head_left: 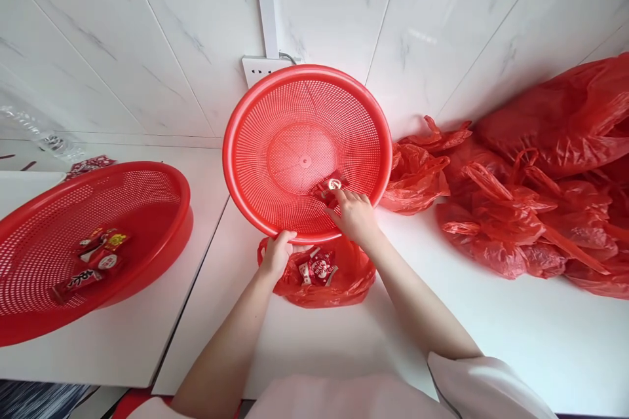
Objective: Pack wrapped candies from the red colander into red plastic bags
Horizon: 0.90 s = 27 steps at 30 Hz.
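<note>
A red perforated plastic basket (307, 72) is tipped towards me in the middle of the head view. My left hand (278, 254) grips its lower rim, thumb over the edge. Inside the lower right of the basket, my right hand (354, 215) has its fingers closed on a small red candy packet (334, 183); the fingers partly cover it. Beneath the basket, an opened red plastic bag (351, 288) lies on the white table, with red-and-white wrapped candies (319, 268) in it.
At left, a second red basket (181, 190) holds several wrapped snacks (101, 255). Several red plastic bags (521, 222), some knotted, are heaped on the right. A power socket (258, 69) is on the tiled wall behind, and a clear plastic bottle (49, 141) lies far left.
</note>
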Each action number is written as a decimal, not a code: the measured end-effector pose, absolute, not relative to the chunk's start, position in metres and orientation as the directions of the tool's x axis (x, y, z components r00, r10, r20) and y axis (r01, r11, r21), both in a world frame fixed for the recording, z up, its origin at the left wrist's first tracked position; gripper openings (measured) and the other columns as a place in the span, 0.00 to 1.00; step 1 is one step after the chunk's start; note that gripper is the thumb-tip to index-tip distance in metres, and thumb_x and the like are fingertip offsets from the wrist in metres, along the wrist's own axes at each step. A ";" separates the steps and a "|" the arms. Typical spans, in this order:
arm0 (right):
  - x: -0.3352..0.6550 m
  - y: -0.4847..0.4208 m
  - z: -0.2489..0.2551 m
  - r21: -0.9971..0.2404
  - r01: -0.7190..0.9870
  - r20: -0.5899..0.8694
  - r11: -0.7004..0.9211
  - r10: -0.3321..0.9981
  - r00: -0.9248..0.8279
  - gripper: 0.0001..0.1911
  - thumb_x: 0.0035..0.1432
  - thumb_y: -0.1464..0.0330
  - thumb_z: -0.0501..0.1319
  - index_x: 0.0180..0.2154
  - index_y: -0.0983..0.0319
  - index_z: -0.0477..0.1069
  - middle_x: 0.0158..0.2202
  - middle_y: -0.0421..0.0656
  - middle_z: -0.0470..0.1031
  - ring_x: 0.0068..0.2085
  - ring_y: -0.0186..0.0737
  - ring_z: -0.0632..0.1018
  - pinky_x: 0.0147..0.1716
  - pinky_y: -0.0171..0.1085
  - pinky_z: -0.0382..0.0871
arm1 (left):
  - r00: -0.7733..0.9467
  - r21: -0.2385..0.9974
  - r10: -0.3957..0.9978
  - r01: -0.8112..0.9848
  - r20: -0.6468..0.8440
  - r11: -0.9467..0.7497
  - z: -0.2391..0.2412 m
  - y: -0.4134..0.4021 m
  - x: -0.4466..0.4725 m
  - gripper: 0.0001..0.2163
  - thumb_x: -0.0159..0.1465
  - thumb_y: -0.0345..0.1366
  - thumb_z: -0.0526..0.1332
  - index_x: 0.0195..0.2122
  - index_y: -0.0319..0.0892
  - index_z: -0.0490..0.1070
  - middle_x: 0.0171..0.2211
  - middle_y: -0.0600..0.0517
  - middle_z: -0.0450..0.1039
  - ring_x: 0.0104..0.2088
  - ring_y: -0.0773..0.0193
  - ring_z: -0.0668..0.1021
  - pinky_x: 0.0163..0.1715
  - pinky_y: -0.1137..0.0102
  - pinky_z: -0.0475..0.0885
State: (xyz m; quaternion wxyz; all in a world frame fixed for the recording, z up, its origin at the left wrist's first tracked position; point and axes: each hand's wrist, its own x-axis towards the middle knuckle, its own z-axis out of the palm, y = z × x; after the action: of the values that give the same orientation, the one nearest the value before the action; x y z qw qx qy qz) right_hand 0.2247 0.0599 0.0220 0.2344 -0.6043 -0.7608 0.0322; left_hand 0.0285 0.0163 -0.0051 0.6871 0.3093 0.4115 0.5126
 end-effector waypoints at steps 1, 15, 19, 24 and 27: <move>0.223 0.060 0.019 -0.327 0.907 0.286 0.266 0.942 -0.173 0.25 0.59 0.61 0.61 0.54 0.68 0.66 0.45 0.59 0.73 0.45 0.59 0.76 0.45 0.54 0.68 | 0.153 0.853 0.957 -0.434 -0.248 0.290 -0.006 0.015 0.029 0.07 0.55 0.34 0.61 0.31 0.37 0.75 0.35 0.46 0.78 0.44 0.50 0.78 0.45 0.53 0.76; 0.220 0.062 0.018 -0.908 0.342 0.143 0.241 0.947 -0.288 0.21 0.54 0.71 0.62 0.51 0.58 0.64 0.44 0.44 0.74 0.39 0.39 0.79 0.39 0.41 0.74 | 0.202 0.867 0.946 -0.387 -0.252 0.314 -0.009 0.012 0.035 0.11 0.54 0.35 0.61 0.38 0.41 0.77 0.37 0.48 0.80 0.46 0.48 0.78 0.38 0.60 0.77; 0.219 0.062 0.023 -0.998 -0.064 0.003 -0.018 0.951 -0.308 0.22 0.54 0.64 0.64 0.49 0.60 0.63 0.43 0.44 0.74 0.42 0.40 0.79 0.35 0.38 0.76 | 0.184 0.870 0.949 -0.382 -0.258 0.311 -0.008 0.013 0.034 0.11 0.54 0.36 0.61 0.38 0.41 0.77 0.39 0.48 0.79 0.46 0.47 0.78 0.37 0.60 0.77; 0.222 0.062 0.028 -0.981 -0.189 0.030 -0.035 0.942 -0.334 0.19 0.52 0.63 0.67 0.45 0.61 0.67 0.39 0.44 0.77 0.43 0.39 0.79 0.41 0.38 0.75 | 0.177 0.852 0.956 -0.437 -0.233 0.289 -0.005 0.014 0.033 0.13 0.55 0.34 0.60 0.41 0.40 0.76 0.40 0.48 0.79 0.44 0.50 0.79 0.38 0.59 0.77; 0.223 0.060 0.031 -0.992 -0.127 0.055 0.013 0.941 -0.334 0.17 0.53 0.62 0.66 0.43 0.61 0.68 0.38 0.43 0.77 0.39 0.38 0.79 0.38 0.37 0.74 | 0.163 0.848 0.958 -0.448 -0.234 0.283 -0.003 0.015 0.031 0.14 0.55 0.33 0.59 0.42 0.40 0.75 0.39 0.48 0.79 0.44 0.50 0.79 0.39 0.59 0.77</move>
State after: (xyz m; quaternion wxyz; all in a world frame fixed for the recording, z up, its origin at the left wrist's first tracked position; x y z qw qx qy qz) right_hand 0.2229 0.0604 0.0312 0.4455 -0.3666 -0.5551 0.5991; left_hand 0.0312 0.0151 -0.0034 0.6932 0.3179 0.4013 0.5073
